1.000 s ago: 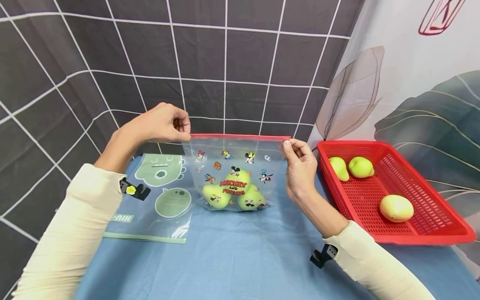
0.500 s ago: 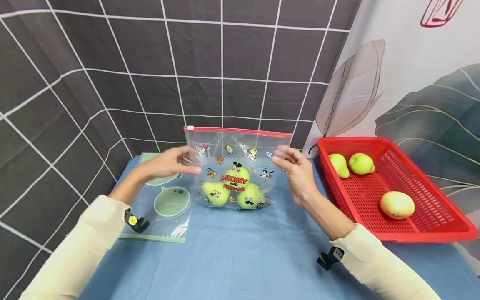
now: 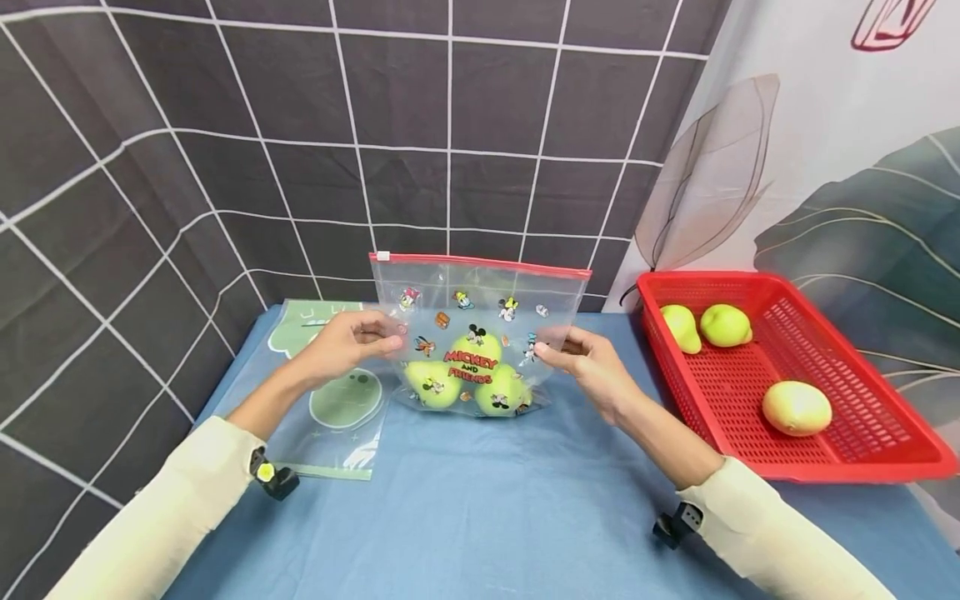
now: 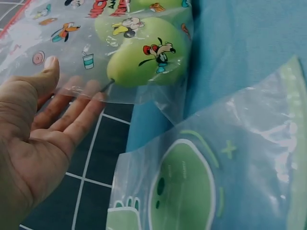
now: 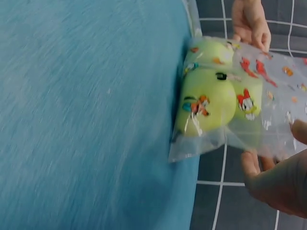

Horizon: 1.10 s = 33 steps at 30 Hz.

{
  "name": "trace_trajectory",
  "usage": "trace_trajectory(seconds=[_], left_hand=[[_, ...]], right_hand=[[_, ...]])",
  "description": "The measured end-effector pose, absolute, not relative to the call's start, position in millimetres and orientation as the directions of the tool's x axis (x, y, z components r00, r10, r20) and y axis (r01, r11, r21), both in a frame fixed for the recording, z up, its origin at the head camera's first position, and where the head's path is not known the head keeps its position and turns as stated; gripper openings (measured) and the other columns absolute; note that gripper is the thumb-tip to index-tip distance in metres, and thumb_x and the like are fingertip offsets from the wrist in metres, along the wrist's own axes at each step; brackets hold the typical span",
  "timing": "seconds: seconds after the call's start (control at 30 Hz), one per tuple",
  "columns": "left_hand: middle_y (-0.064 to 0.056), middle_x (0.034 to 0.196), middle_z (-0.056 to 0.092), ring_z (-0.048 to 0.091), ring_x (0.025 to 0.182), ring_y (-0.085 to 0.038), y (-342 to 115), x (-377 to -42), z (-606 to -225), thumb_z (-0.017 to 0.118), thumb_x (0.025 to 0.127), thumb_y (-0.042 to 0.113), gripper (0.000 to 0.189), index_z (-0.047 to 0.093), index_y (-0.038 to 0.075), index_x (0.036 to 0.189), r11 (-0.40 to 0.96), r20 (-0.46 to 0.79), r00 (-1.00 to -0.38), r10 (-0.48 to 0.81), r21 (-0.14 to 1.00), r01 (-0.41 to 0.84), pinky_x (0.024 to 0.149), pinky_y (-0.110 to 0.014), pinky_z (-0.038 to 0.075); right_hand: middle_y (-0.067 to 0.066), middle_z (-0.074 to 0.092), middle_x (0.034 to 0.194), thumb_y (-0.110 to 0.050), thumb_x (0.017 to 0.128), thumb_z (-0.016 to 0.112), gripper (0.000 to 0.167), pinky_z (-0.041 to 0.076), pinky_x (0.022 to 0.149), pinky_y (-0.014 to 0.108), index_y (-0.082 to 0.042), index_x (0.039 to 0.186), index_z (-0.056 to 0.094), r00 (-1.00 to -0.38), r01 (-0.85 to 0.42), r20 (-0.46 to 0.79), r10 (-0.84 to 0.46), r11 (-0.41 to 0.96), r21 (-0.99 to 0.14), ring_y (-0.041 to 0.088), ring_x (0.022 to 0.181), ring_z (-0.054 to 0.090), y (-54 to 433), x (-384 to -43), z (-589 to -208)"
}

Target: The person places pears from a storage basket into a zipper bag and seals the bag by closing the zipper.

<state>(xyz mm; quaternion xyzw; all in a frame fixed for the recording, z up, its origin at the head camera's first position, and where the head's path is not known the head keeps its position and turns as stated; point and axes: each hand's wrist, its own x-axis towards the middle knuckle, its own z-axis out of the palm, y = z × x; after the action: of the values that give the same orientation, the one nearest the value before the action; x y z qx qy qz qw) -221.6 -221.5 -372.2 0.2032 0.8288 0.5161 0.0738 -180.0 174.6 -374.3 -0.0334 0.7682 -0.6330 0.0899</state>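
A clear zip bag (image 3: pixel 480 287) with a red top strip, a white slider and cartoon prints stands upright on the blue cloth. Three green pears (image 3: pixel 433 385) lie in its bottom; a stem shows in the left wrist view. My left hand (image 3: pixel 348 343) holds the bag's left side, thumb in front and fingers behind the plastic. On the right side, my right hand (image 3: pixel 592 367) holds it the same way, thumb (image 5: pixel 300 130) across the front. Several fingertips are partly covered by the printed film. Both hands are well below the red strip.
A second zip bag (image 3: pixel 300 454) with green cartoon animals lies flat at the left, close to my left hand. To the right stands a red plastic basket (image 3: pixel 735 417) holding two green fruits (image 3: pixel 725 325) and a yellow oval fruit (image 3: pixel 797 408). Dark grid cloth (image 3: pixel 397 100) hangs behind.
Both hands let go of the bag's top corners and moved down to its sides, where they hold it now. The white slider at the left end came into sight. The pears stayed in place.
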Motion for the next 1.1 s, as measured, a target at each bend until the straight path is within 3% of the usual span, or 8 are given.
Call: trace_trajectory(seconds=[0.1, 0.33, 0.53, 0.6, 0.73, 0.93, 1.1], left_hand=[[-0.025, 0.122, 0.081, 0.078, 0.098, -0.001, -223, -218, -376, 0.075, 0.106, 0.003, 0.024, 0.075, -0.011, 0.126, 0.372, 0.081, -0.919, 0.385, 0.898, 0.235, 0.091, -0.022, 0.067], [-0.023, 0.117, 0.083, 0.08, 0.095, -0.003, -229, -211, -384, 0.071, 0.108, -0.002, 0.022, 0.073, -0.017, 0.123, 0.286, 0.104, -0.919, 0.38, 0.932, 0.224, 0.09, -0.027, 0.07], [0.013, 0.107, 0.086, 0.082, 0.093, -0.003, -234, -207, -385, 0.076, 0.103, -0.004, 0.022, 0.074, -0.018, 0.12, 0.25, 0.125, -0.932, 0.34, 0.943, 0.218, 0.088, -0.029, 0.071], [0.018, 0.102, 0.085, 0.082, 0.09, -0.004, -233, -206, -385, 0.077, 0.102, -0.006, 0.02, 0.075, -0.018, 0.118, 0.235, 0.143, -0.938, 0.317, 0.946, 0.223, 0.086, -0.029, 0.071], [0.015, 0.097, 0.085, 0.082, 0.084, -0.005, -231, -203, -382, 0.077, 0.102, -0.007, 0.011, 0.08, -0.011, 0.111, 0.209, 0.174, -0.946, 0.273, 0.949, 0.235, 0.082, -0.029, 0.072], [0.015, 0.091, 0.082, 0.082, 0.081, -0.006, -232, -200, -367, 0.073, 0.106, -0.003, 0.011, 0.078, -0.012, 0.11, 0.205, 0.185, -0.947, 0.261, 0.948, 0.242, 0.079, -0.031, 0.072], [0.01, 0.09, 0.082, 0.084, 0.08, -0.009, -240, -196, -349, 0.07, 0.109, -0.001, 0.011, 0.079, -0.006, 0.11, 0.189, 0.185, -0.953, 0.241, 0.954, 0.233, 0.077, -0.032, 0.072]], right_hand=[[-0.011, 0.081, 0.115, -0.022, 0.108, 0.077, 0.041, 0.06, 0.109, 0.034, -0.001, 0.144, 0.072, -0.977, 0.005, -0.061, -0.206, 0.263, -0.965, 0.006, 0.111, 0.074, 182, -179, -376], [0.005, 0.086, 0.12, -0.013, 0.111, 0.072, 0.033, 0.067, 0.097, 0.022, 0.008, 0.137, 0.074, -0.962, -0.105, 0.035, -0.27, 0.251, -0.962, 0.001, 0.104, 0.078, 187, -180, -383], [0.003, 0.088, 0.114, -0.007, 0.103, 0.081, 0.027, 0.067, 0.091, 0.02, 0.007, 0.127, 0.081, -0.957, -0.213, 0.146, -0.249, 0.27, -0.939, 0.0, 0.099, 0.08, 193, -179, -386], [0.001, 0.089, 0.108, -0.003, 0.101, 0.083, 0.026, 0.068, 0.089, 0.021, 0.01, 0.124, 0.081, -0.959, -0.226, 0.17, -0.225, 0.254, -0.94, 0.001, 0.095, 0.082, 194, -179, -386], [0.004, 0.089, 0.103, 0.001, 0.099, 0.083, 0.025, 0.07, 0.084, 0.025, 0.014, 0.12, 0.08, -0.966, -0.236, 0.201, -0.165, 0.225, -0.945, 0.001, 0.086, 0.083, 192, -179, -381], [0.016, 0.087, 0.104, -0.002, 0.1, 0.084, 0.024, 0.071, 0.079, 0.028, 0.013, 0.118, 0.081, -0.964, -0.26, 0.239, -0.113, 0.234, -0.937, 0.002, 0.082, 0.082, 184, -176, -365], [0.004, 0.088, 0.101, -0.005, 0.102, 0.083, 0.025, 0.072, 0.079, 0.031, 0.012, 0.12, 0.081, -0.965, -0.251, 0.227, -0.134, 0.2, -0.947, 0.003, 0.085, 0.081, 171, -173, -355]])
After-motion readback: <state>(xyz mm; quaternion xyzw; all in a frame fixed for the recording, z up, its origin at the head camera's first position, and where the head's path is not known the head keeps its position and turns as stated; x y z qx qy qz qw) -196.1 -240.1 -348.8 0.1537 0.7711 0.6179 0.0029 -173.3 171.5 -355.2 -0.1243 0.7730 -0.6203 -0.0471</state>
